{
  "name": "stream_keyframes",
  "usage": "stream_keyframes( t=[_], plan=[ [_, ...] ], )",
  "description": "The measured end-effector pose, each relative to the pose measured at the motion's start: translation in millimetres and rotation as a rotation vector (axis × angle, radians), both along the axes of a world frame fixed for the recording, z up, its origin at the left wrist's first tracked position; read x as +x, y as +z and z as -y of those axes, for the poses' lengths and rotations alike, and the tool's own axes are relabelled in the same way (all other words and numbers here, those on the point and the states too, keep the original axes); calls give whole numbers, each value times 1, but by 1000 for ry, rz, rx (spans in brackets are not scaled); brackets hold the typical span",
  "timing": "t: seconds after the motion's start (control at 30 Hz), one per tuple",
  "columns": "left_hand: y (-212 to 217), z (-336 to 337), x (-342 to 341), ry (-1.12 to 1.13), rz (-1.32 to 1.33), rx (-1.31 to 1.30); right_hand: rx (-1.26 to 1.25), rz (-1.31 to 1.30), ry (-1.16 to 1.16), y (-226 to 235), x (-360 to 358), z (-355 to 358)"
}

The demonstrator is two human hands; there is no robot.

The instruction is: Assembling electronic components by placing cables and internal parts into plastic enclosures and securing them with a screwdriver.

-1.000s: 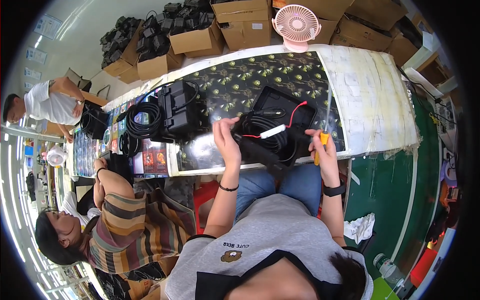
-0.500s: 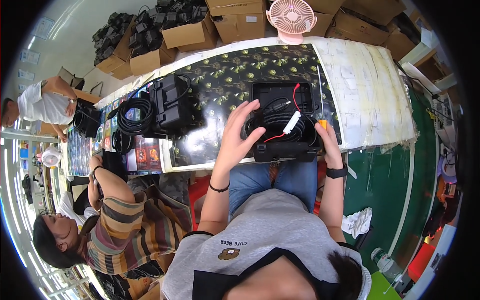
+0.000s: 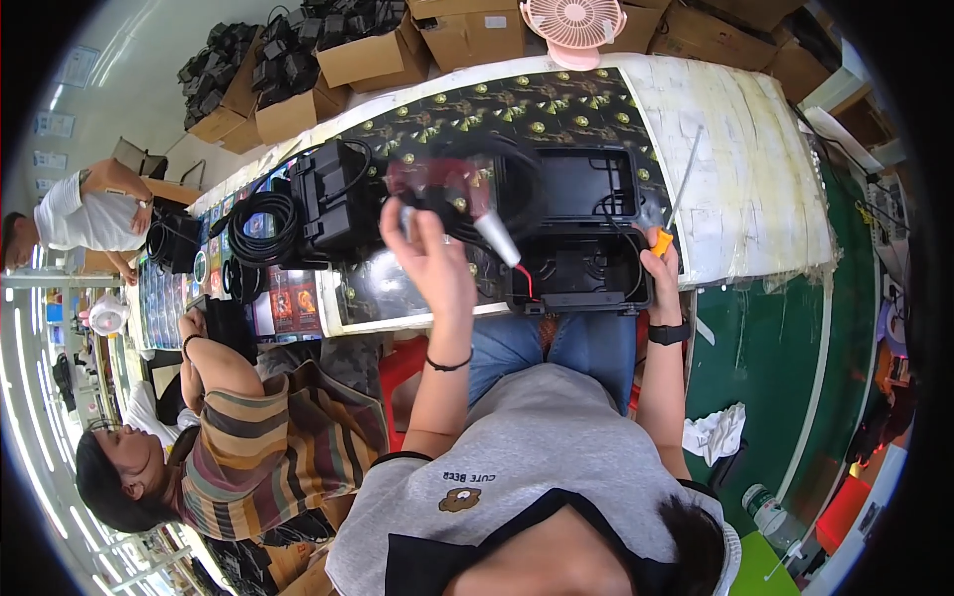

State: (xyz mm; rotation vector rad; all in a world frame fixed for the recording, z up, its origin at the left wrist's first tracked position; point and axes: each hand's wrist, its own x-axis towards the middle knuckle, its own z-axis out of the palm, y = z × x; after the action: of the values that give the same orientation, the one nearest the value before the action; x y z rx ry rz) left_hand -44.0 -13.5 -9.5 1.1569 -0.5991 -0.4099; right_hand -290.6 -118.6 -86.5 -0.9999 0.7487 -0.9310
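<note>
A coil of black cable [image 3: 512, 184] is blurred by motion above the table, left of the open case's lid. A white connector [image 3: 497, 238] trails from it, with a red wire running down into the black plastic case [image 3: 581, 300]. My left hand [image 3: 437, 278] is raised beside the coil, fingers bent; a reddish smear at the fingertips hides whether they grip anything. My right hand [image 3: 661, 276] is closed round the orange handle of a screwdriver [image 3: 662, 241], its long thin shaft pointing up and away beside the case.
Another black case [image 3: 343, 204] with a coiled cable [image 3: 264, 230] stands to the left. A pink fan [image 3: 573, 28] is at the far table edge, before cardboard boxes [image 3: 373, 65]. A person in a striped top [image 3: 268, 447] sits at my left; another person [image 3: 94, 204] stands farther off.
The cable coil has come out of the case and moved up to the left with my left hand. My right hand has lifted off the case's side and the screwdriver shaft has tilted right.
</note>
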Motion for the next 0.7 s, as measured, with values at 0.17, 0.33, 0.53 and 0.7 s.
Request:
stream_keyframes(
  t=[0.17, 0.33, 0.53, 0.7],
  plan=[
    [-13, -13, 48, 187, -352, 36, 52, 260, -36, -14, -7, 3],
    [-30, -42, 53, -78, 319, 591, 6, 211, -166, -19, -6, -2],
    [-2, -69, 24, -632, 555, 430, -11, 205, -180, -10, -5, -5],
    [20, -66, 20, -807, 634, 459, -15, 186, -180, -6, -4, -4]
  ],
)
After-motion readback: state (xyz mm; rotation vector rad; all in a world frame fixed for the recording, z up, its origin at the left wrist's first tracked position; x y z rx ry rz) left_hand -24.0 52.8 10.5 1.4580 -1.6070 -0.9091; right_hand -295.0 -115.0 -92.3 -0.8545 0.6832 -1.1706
